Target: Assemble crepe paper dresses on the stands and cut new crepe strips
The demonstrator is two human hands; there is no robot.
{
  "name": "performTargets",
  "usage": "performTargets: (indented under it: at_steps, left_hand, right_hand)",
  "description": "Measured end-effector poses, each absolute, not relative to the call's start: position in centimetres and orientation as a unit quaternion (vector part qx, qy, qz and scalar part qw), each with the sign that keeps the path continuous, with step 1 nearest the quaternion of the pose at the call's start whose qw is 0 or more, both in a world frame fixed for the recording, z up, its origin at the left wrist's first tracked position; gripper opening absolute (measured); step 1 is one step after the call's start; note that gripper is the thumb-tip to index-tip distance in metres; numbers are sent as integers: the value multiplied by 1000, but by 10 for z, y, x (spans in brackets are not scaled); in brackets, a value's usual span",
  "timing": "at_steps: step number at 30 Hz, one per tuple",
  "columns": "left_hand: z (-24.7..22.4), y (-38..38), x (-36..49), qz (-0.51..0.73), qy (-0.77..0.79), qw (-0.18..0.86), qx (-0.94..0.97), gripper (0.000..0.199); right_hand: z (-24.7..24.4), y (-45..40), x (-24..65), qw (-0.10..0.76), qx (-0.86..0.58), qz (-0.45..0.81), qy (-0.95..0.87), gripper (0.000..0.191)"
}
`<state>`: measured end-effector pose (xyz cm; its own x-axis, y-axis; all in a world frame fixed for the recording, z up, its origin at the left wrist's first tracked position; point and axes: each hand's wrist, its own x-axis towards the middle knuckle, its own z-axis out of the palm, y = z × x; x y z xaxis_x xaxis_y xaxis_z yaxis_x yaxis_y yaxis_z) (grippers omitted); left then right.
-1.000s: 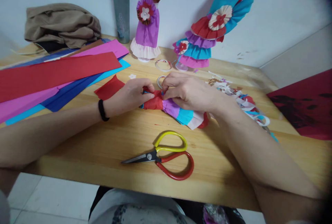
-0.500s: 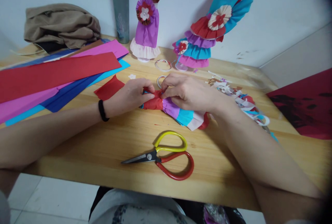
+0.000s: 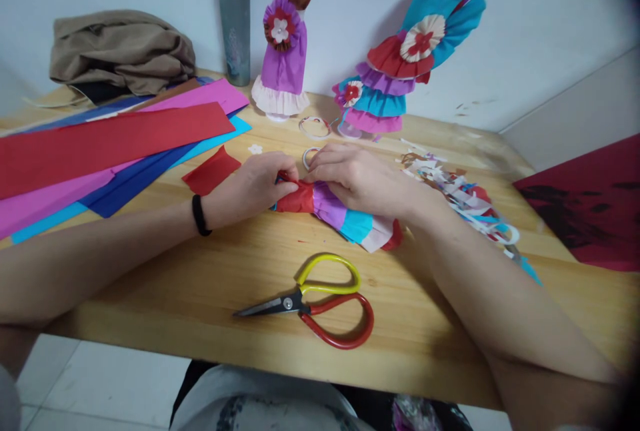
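On the table lies a layered crepe paper dress (image 3: 331,206) with red, purple, blue, pale pink and red bands. My left hand (image 3: 257,181), a black band on its wrist, pinches the red paper at the dress's upper end between thumb and index finger. Bent over the border of the red and purple bands is my right hand (image 3: 350,174), its fingers closed on the red paper; its fingertips are partly hidden. A small red paper piece (image 3: 213,171) rests just left of my left hand. Behind my right hand a white tape ring (image 3: 309,158) shows in part.
Scissors (image 3: 300,301) lie near the front edge. Colored paper strips (image 3: 110,144) are stacked at left, below a brown cloth (image 3: 123,48) and a bottle (image 3: 235,24). Two paper-dressed figures (image 3: 284,61) stand at the back. Paper scraps (image 3: 465,194) are heaped at right.
My right hand has shifted slightly left and its fingers have pressed lower over the red paper. My left hand keeps its pinch in nearly the same place.
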<state>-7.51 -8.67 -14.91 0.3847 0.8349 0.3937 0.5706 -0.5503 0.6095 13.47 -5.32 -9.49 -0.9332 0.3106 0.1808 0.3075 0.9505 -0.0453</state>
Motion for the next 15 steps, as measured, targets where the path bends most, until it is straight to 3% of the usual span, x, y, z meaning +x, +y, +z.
performTargets:
  at_steps: [15]
  left_hand:
    - [-144,-88,-74,328,397,157,843,14]
  right_hand:
    - [-96,-53,134,98,-155,17,-983,35]
